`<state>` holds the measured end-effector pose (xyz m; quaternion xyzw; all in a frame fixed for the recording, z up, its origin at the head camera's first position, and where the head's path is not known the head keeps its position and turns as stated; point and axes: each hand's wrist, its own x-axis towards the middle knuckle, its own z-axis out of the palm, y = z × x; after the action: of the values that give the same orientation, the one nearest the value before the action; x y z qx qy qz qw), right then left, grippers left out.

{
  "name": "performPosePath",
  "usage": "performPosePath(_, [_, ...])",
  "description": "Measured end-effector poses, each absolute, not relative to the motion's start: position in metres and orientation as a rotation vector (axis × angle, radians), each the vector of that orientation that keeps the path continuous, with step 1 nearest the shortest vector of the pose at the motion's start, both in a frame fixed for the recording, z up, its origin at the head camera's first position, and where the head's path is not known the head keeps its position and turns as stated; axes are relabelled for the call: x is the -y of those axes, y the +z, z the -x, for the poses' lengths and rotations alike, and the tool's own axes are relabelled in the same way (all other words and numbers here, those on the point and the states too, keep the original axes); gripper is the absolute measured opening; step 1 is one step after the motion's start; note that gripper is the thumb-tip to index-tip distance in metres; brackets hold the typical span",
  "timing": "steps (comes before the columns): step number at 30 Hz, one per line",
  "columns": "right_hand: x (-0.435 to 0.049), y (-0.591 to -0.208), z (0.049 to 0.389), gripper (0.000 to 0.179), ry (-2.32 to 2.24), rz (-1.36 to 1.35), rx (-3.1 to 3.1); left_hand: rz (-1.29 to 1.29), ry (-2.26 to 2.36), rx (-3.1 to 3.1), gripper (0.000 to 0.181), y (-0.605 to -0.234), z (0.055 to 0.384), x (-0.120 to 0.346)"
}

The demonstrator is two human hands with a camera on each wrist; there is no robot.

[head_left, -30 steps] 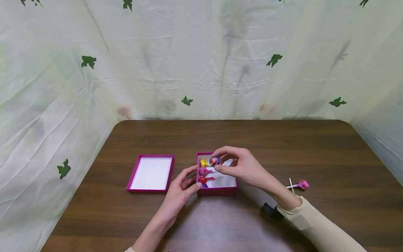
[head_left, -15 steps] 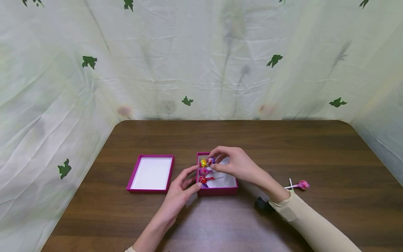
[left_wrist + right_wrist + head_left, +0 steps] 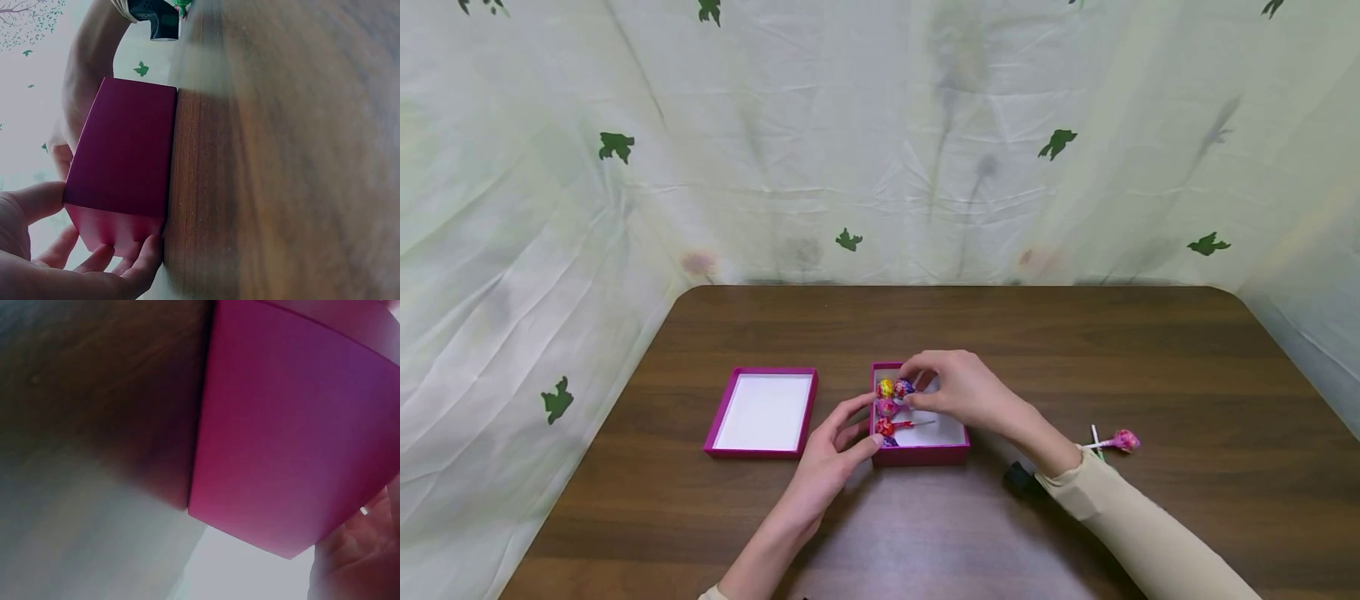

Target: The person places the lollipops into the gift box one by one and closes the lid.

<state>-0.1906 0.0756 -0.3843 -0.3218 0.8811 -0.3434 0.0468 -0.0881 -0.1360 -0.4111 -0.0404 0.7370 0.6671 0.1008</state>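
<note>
Pinching a purple-and-red lollipop [image 3: 904,388] between thumb and index finger, the right hand [image 3: 973,392] reaches over the right side of a magenta box [image 3: 921,456]. The grip on that side is closed about the candy head; its stick cannot be made out behind the fingers. The lollipop is inside the box, in the far left part, just beside a yellow lollipop [image 3: 886,388].

The left hand [image 3: 829,457] has its fingers spread along the box's left wall, with the thumb at the near left rim; the left wrist view confirms fingertips [image 3: 149,253] touching the wall.

Within the box, heads lined along the left wall, lie the yellow lollipop, a pink lollipop [image 3: 887,407], a red lollipop [image 3: 885,427] and, nearest the person, a purple lollipop [image 3: 890,442], partly covered by the left thumb.

To the left of the box, apart from it, a magenta lid [image 3: 763,414] lies white interior upward on the brown wooden tabletop [image 3: 880,325]. Well to the right lies a pink-wrapped lollipop [image 3: 1125,441], its white stick crossing another white stick [image 3: 1094,433]. Behind the tabletop hangs a pale curtain [image 3: 880,150] printed with green leaf shapes.
</note>
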Motion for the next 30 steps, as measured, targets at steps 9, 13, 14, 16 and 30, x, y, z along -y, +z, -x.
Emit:
performPosePath(9, [-0.071,-0.391,0.192,0.024,-0.902,1.047,-2.822,0.122,1.992,-2.189,0.051,-0.410,0.089,0.132])
performPosePath(13, [-0.069,-0.391,0.191,0.024,-0.865,1.041,-2.846,0.127,1.986,-2.189,0.051,-0.409,0.089,0.132])
performPosePath(14, [-0.069,-0.391,0.191,0.023,-0.854,1.039,-2.849,0.130,1.984,-2.188,0.051,-0.409,0.089,0.132])
performPosePath(16, [-0.068,-0.391,0.191,0.023,-0.829,1.037,-2.856,0.131,1.981,-2.188,0.052,-0.409,0.089,0.133])
performPosePath(30, [-0.060,-0.393,0.189,0.026,-0.618,1.010,-2.957,0.140,1.982,-2.198,0.052,-0.410,0.087,0.133])
